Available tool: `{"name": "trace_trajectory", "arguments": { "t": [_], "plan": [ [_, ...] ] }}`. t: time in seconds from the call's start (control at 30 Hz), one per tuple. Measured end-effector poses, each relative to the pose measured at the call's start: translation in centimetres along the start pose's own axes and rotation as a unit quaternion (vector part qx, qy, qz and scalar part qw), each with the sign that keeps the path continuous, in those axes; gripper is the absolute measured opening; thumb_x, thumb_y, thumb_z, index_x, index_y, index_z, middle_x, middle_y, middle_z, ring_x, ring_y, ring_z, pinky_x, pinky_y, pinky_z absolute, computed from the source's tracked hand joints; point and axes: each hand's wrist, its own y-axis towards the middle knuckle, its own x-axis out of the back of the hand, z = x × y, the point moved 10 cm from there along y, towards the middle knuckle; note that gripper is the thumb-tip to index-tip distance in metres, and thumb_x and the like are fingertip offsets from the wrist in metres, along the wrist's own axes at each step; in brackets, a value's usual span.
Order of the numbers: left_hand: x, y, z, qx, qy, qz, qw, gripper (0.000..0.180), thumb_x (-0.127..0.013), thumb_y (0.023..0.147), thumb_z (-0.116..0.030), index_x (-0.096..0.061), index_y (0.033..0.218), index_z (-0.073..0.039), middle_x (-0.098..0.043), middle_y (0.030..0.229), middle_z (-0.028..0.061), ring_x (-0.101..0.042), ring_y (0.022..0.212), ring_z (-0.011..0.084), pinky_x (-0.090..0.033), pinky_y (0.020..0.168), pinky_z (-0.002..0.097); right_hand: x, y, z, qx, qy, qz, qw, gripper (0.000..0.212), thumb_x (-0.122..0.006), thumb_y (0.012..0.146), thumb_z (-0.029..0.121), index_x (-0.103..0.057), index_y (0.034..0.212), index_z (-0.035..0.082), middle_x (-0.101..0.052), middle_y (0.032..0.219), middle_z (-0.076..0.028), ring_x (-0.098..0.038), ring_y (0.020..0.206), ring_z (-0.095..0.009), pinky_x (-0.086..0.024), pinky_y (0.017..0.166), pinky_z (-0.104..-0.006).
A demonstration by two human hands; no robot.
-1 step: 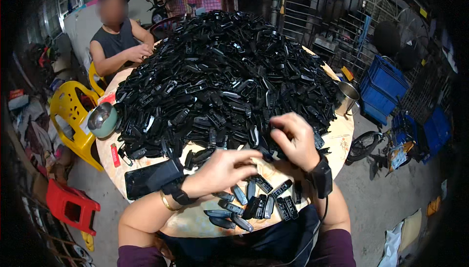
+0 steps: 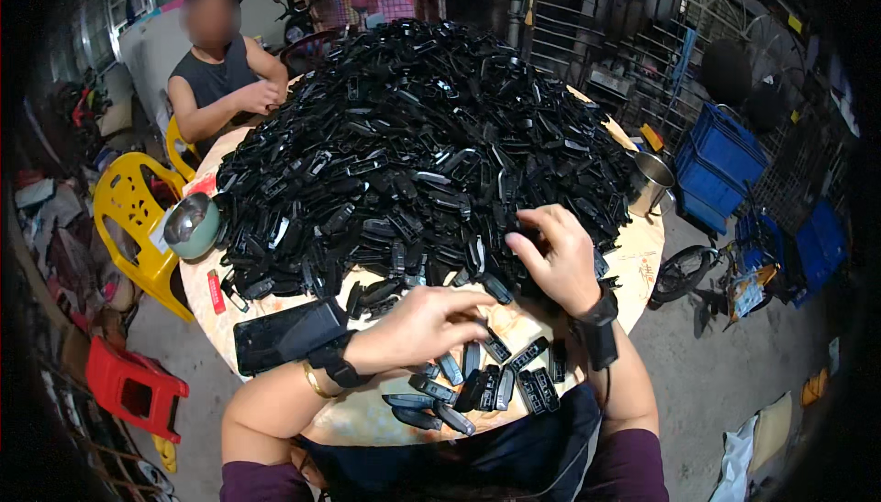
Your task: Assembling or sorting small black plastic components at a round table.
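Note:
A large heap of black plastic casings (image 2: 413,153) covers most of a round table. My left hand (image 2: 424,323) hovers over the near side, its index finger stretched to the right and a gap between it and the other fingers; I see nothing in it. One black casing (image 2: 496,288) lies just beyond its fingertips, and another casing (image 2: 496,346) sits just under them. At the near right edge of the heap is my right hand (image 2: 562,263), fingers bent, thumb apart from the index finger, nothing visible between. Several loose casings (image 2: 486,387) lie grouped at the table's near edge.
Beside my left wrist lies a black phone (image 2: 257,344). A green-sided metal bowl (image 2: 193,227) stands at the left rim, a metal cup (image 2: 650,181) at the right. Another person (image 2: 220,80) sits far left, hands together. Yellow chair (image 2: 133,217), red stool (image 2: 138,387) and blue crates (image 2: 720,167) surround the table.
My left hand has drawn back slightly to the left and down, uncovering a black casing by the heap's edge. My right hand has shifted slightly, with its fingers a little more apart.

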Motion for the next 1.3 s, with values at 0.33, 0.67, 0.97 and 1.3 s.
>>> {"name": "trace_trajectory", "arguments": {
  "t": [0.33, 0.67, 0.97, 1.3],
  "plan": [
    [1.5, 0.5, -0.5, -0.112, 0.175, -0.165, 0.964, 0.035, -0.073, 0.077, -0.006, -0.061, 0.108, 0.001, -0.060, 0.100, 0.0141, -0.063, 0.080, 0.0229, -0.052, 0.066, 0.0288, -3.0, -1.2, 0.2, -0.075, 0.093, 0.063, 0.991, 0.037, -0.071, 0.068, 0.013, -0.064, 0.100, -0.002, -0.064, 0.084, -0.015, -0.063, 0.066, -0.026, -0.051, 0.064, -0.0332],
    [3.1, -0.1, 3.4, 0.009, -0.059, -0.236, 0.970, 0.032, -0.067, 0.081, 0.000, -0.057, 0.111, 0.000, -0.064, 0.100, 0.0115, -0.062, 0.075, 0.0117, -0.051, 0.064, 0.0241, -6.6, -3.0, -0.9, -0.239, 0.475, 0.144, 0.835, 0.030, -0.071, 0.081, 0.001, -0.060, 0.109, 0.001, -0.060, 0.091, -0.001, -0.055, 0.077, -0.005, -0.049, 0.071, -0.0200],
    [2.6, 0.0, 4.2, 0.020, -0.351, -0.206, 0.913, 0.020, -0.064, 0.085, -0.001, -0.059, 0.104, 0.002, -0.063, 0.095, 0.0038, -0.059, 0.076, 0.0068, -0.051, 0.070, 0.0206, -5.2, -3.1, 1.4, -0.161, 0.435, 0.103, 0.880, 0.029, -0.072, 0.079, 0.004, -0.063, 0.106, -0.002, -0.066, 0.098, -0.008, -0.064, 0.085, -0.012, -0.053, 0.075, -0.0250],
    [5.6, -1.2, 3.5, 0.023, -0.087, -0.255, 0.963, 0.030, -0.057, 0.080, 0.005, -0.061, 0.109, 0.000, -0.049, 0.102, 0.0049, -0.052, 0.082, 0.0096, -0.046, 0.074, 0.0203, -5.3, -3.6, -1.8, -0.249, 0.407, 0.055, 0.877, 0.027, -0.064, 0.087, 0.006, -0.056, 0.111, -0.005, -0.067, 0.094, -0.011, -0.066, 0.083, -0.014, -0.053, 0.073, -0.0258]
  ]
}}
